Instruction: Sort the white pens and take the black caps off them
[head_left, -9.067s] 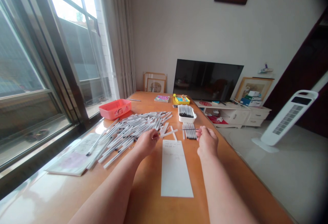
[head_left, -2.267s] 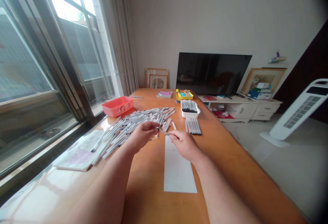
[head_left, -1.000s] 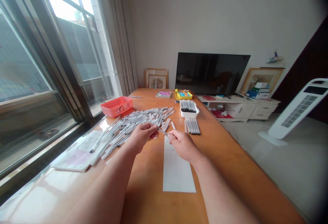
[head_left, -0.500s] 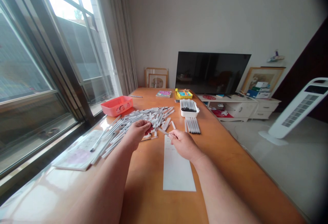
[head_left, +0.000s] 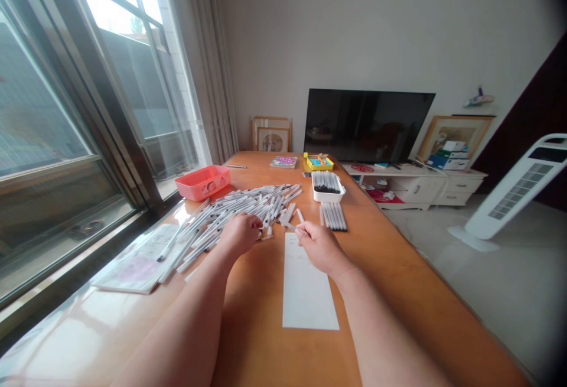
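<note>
My left hand (head_left: 241,233) is at the near edge of a heap of pens (head_left: 239,204), its fingers curled. Whatever may be between its fingertips is hidden. In a pinch, my right hand (head_left: 318,247) holds a pale pen barrel (head_left: 290,226) that points left, above the top end of a white paper strip (head_left: 308,292). Beyond the right hand lies a neat row of black-tipped pens (head_left: 334,217). A white box (head_left: 328,197) with more pens standing in it is just behind that row.
A red basket (head_left: 204,181) stands behind the heap on the left. A notebook (head_left: 128,277) lies partly under pens. At the table's far end are a small book (head_left: 283,162) and a yellow box (head_left: 319,166). The table's right edge drops to the floor.
My left hand has come slightly down and closer to the near pens, its fingers lowered. The right hand has barely moved and keeps the pale barrel.
</note>
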A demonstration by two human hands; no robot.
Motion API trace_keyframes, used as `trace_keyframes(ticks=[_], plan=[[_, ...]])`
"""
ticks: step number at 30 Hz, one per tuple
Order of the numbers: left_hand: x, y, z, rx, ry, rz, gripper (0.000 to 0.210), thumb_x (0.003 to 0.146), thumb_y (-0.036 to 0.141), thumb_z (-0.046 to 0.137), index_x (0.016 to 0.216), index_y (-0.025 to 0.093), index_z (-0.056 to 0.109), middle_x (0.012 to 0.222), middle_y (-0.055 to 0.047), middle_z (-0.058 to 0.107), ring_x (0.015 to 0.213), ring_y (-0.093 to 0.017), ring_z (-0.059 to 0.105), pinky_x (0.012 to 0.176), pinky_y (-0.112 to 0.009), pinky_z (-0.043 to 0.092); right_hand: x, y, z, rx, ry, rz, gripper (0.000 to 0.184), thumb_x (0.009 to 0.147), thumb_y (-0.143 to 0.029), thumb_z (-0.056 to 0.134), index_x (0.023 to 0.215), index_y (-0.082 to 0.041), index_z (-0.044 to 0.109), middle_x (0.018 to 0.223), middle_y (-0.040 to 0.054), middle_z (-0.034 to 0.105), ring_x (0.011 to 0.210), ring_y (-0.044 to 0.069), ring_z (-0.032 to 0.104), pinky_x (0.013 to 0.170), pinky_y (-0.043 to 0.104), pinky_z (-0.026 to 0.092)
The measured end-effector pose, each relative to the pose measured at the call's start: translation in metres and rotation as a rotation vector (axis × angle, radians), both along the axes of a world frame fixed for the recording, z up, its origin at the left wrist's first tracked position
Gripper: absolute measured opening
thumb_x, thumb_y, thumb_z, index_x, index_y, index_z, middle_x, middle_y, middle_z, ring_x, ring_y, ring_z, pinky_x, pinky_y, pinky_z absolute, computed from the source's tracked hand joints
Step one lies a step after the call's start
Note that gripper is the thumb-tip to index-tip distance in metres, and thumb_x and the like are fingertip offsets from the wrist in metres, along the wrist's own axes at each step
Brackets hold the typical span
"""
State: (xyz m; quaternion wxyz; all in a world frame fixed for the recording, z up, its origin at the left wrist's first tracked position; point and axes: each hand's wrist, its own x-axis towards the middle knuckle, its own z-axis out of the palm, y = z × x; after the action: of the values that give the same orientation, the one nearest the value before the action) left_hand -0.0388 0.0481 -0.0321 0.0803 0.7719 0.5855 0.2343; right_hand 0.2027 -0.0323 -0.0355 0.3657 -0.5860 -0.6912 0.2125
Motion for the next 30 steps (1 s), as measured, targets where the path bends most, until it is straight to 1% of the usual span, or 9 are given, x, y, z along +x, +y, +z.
trace_keyframes(ticks=[4, 8, 13, 18, 22, 25, 27, 28, 30], plan=[[-0.001, -0.003, 0.002, -0.029, 0.120, 0.054, 0.026, 0.077, 0.025, 0.057, 0.088, 0.028, 0.081, 0.096, -0.009, 0.071, 0.086, -0.026, 0.059, 0.076, -0.033, 0.039, 0.000, 0.000, 0.000, 0.023, 0.007, 0.000, 0.030, 0.098, -0.043, 0.045, 0.086, -0.023, 0.064, 0.070, 0.0000, 0.065, 0.061, 0.015, 0.053, 0.055, 0.024, 0.031], [-0.002, -0.003, 0.001, -0.009, 0.158, 0.104, 0.028, 0.080, 0.027, 0.055, 0.090, 0.029, 0.081, 0.101, -0.012, 0.069, 0.092, -0.030, 0.058, 0.078, -0.036, 0.038, -0.001, 0.000, 0.000, 0.034, 0.016, 0.005, 0.030, 0.098, -0.042, 0.044, 0.087, -0.024, 0.065, 0.071, 0.0001, 0.066, 0.061, 0.016, 0.054, 0.055, 0.024, 0.032], [0.009, -0.008, 0.002, 0.025, 0.188, 0.150, 0.025, 0.081, 0.034, 0.057, 0.086, 0.027, 0.080, 0.102, -0.014, 0.068, 0.100, -0.034, 0.056, 0.083, -0.041, 0.038, -0.002, -0.001, 0.001, 0.030, 0.026, 0.003, 0.030, 0.097, -0.042, 0.045, 0.088, -0.023, 0.066, 0.073, 0.0008, 0.068, 0.063, 0.016, 0.055, 0.056, 0.024, 0.033], [0.019, -0.011, 0.000, 0.059, 0.204, 0.152, 0.021, 0.077, 0.039, 0.063, 0.078, 0.026, 0.079, 0.102, -0.014, 0.067, 0.105, -0.038, 0.052, 0.088, -0.047, 0.035, -0.002, -0.002, 0.003, 0.030, 0.025, -0.005, 0.030, 0.097, -0.042, 0.045, 0.088, -0.024, 0.067, 0.072, 0.0005, 0.067, 0.062, 0.016, 0.054, 0.055, 0.024, 0.033], [0.022, -0.011, -0.003, 0.075, 0.194, 0.146, 0.019, 0.077, 0.040, 0.065, 0.077, 0.026, 0.078, 0.101, -0.014, 0.066, 0.106, -0.038, 0.051, 0.089, -0.048, 0.034, -0.001, -0.003, 0.005, 0.030, 0.023, -0.009, 0.030, 0.097, -0.042, 0.046, 0.089, -0.023, 0.068, 0.073, 0.0009, 0.067, 0.063, 0.016, 0.055, 0.056, 0.025, 0.034], [0.021, -0.010, -0.003, 0.075, 0.137, 0.143, 0.015, 0.076, 0.036, 0.066, 0.076, 0.026, 0.076, 0.098, -0.013, 0.068, 0.107, -0.038, 0.052, 0.090, -0.046, 0.034, -0.001, -0.004, 0.006, 0.036, 0.023, -0.008, 0.030, 0.097, -0.042, 0.045, 0.088, -0.023, 0.068, 0.073, 0.0010, 0.067, 0.064, 0.016, 0.055, 0.057, 0.025, 0.034], [0.020, -0.010, -0.002, 0.046, 0.035, 0.132, 0.010, 0.074, 0.030, 0.066, 0.075, 0.025, 0.074, 0.090, -0.011, 0.069, 0.101, -0.034, 0.055, 0.087, -0.042, 0.035, -0.001, -0.004, 0.006, 0.038, 0.019, 0.000, 0.030, 0.096, -0.042, 0.046, 0.086, -0.023, 0.067, 0.072, 0.0005, 0.066, 0.064, 0.016, 0.055, 0.056, 0.024, 0.034], [0.019, -0.010, -0.001, 0.012, -0.053, 0.121, 0.008, 0.073, 0.028, 0.065, 0.075, 0.024, 0.072, 0.084, -0.009, 0.069, 0.095, -0.032, 0.057, 0.083, -0.040, 0.037, -0.001, -0.005, 0.006, 0.037, 0.020, 0.006, 0.029, 0.095, -0.042, 0.047, 0.086, -0.023, 0.067, 0.071, 0.0001, 0.065, 0.064, 0.016, 0.055, 0.056, 0.024, 0.034], [0.019, -0.010, 0.002, -0.094, -0.305, 0.071, 0.008, 0.072, 0.028, 0.067, 0.077, 0.023, 0.070, 0.072, -0.005, 0.066, 0.079, -0.025, 0.058, 0.074, -0.035, 0.038, -0.001, -0.006, 0.006, 0.027, 0.026, 0.017, 0.027, 0.094, -0.041, 0.049, 0.089, -0.024, 0.069, 0.070, -0.0005, 0.064, 0.063, 0.016, 0.054, 0.055, 0.024, 0.033]])
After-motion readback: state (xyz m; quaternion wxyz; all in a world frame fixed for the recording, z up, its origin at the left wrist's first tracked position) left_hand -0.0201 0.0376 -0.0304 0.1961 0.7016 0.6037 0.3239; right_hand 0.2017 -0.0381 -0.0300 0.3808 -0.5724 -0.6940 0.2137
